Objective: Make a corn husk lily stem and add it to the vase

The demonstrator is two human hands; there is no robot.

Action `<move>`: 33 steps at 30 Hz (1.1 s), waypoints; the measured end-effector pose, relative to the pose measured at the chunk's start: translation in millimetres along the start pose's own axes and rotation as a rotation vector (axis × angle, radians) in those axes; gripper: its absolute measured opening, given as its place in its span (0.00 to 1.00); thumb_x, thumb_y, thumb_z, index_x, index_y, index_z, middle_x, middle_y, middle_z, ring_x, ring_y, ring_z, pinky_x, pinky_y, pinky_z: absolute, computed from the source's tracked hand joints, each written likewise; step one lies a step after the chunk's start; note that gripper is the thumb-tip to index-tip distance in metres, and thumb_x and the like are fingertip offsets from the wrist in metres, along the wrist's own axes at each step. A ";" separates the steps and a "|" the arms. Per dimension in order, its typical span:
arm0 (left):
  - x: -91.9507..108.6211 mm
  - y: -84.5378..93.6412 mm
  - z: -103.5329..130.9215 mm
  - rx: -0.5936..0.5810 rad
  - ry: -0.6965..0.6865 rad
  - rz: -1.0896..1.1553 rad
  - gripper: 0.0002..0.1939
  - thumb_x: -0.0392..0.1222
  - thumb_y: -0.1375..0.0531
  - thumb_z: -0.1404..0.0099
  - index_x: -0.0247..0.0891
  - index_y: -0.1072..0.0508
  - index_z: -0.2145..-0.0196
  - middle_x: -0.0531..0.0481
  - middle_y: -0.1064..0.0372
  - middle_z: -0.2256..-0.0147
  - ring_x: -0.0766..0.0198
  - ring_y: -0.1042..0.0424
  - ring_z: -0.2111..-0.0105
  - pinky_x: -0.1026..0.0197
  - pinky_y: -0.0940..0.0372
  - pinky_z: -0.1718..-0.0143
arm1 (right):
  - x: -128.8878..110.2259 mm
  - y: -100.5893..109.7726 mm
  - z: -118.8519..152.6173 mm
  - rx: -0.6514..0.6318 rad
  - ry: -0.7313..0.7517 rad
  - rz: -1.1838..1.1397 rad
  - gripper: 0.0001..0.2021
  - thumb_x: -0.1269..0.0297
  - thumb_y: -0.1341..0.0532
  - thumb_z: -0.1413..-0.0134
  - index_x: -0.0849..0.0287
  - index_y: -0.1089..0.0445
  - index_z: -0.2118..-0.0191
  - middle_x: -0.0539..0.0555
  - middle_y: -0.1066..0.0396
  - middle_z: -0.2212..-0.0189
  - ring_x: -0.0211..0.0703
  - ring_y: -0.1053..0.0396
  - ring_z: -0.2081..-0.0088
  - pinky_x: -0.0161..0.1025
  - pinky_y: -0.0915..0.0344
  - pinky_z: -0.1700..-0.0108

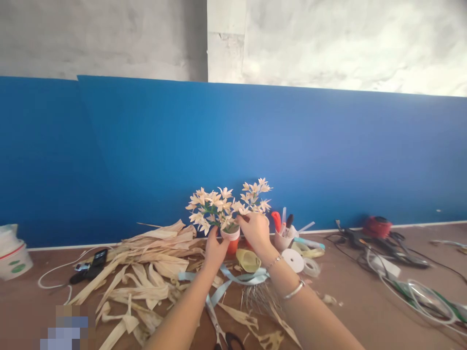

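Observation:
Cream-coloured handmade flowers (213, 201) with green stems stand in a small orange pot (233, 245) with a white rim. My left hand (215, 250) is at the pot's left side, thumb and forefinger apart, the thumb close to the rim. Over the pot's right edge, my right hand (257, 233) has its fingers bent together at a flower on the right of the bunch; the exact grip is partly hidden. Behind that hand rises a second bunch of cream flowers (257, 194), its base mostly covered.
Dried husks (156, 262) spread on the left. Scissors (217, 325), light blue ribbon (222, 291), thin wires (259, 299) and a yellowish roll (248, 260) lie in front. Rightward are a cup of tools (282, 240), a white disc (293, 261) and cables (412, 301). A blue panel (146, 155) stands behind.

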State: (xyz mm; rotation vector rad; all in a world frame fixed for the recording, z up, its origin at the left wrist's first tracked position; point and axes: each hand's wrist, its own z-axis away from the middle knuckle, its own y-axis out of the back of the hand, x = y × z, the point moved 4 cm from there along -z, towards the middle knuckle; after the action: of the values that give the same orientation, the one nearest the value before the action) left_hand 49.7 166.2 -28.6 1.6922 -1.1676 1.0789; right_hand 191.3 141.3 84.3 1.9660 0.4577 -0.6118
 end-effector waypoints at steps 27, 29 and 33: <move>-0.8 -1.2 1.7 -0.079 0.123 0.091 0.27 0.31 0.40 0.49 0.35 0.34 0.50 0.38 0.34 0.48 0.53 0.36 0.47 0.54 0.43 0.46 | 40.4 -8.7 45.3 -0.177 -0.049 0.062 0.16 0.56 0.47 0.45 0.58 0.27 0.59 0.56 0.24 0.63 0.46 0.28 0.59 0.35 0.39 0.62; 1.3 8.6 6.5 -0.086 0.142 0.050 0.27 0.30 0.43 0.49 0.34 0.35 0.49 0.36 0.36 0.47 0.53 0.36 0.47 0.54 0.42 0.47 | 43.9 -5.5 53.7 -0.252 -0.015 0.076 0.11 0.62 0.45 0.47 0.58 0.25 0.65 0.55 0.24 0.66 0.45 0.28 0.62 0.34 0.40 0.64; 13.1 33.8 30.5 -0.159 0.094 -0.046 0.23 0.29 0.45 0.49 0.32 0.32 0.53 0.38 0.29 0.55 0.56 0.29 0.57 0.54 0.36 0.53 | 41.7 -5.9 81.7 -0.428 0.081 0.104 0.09 0.71 0.42 0.54 0.57 0.24 0.70 0.53 0.23 0.71 0.42 0.28 0.68 0.32 0.42 0.68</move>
State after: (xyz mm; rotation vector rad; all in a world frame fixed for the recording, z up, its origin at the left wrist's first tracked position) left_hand 26.3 125.7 -21.3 1.5226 -1.1190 0.9990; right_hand 203.2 73.1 23.8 1.5975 0.4881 -0.3356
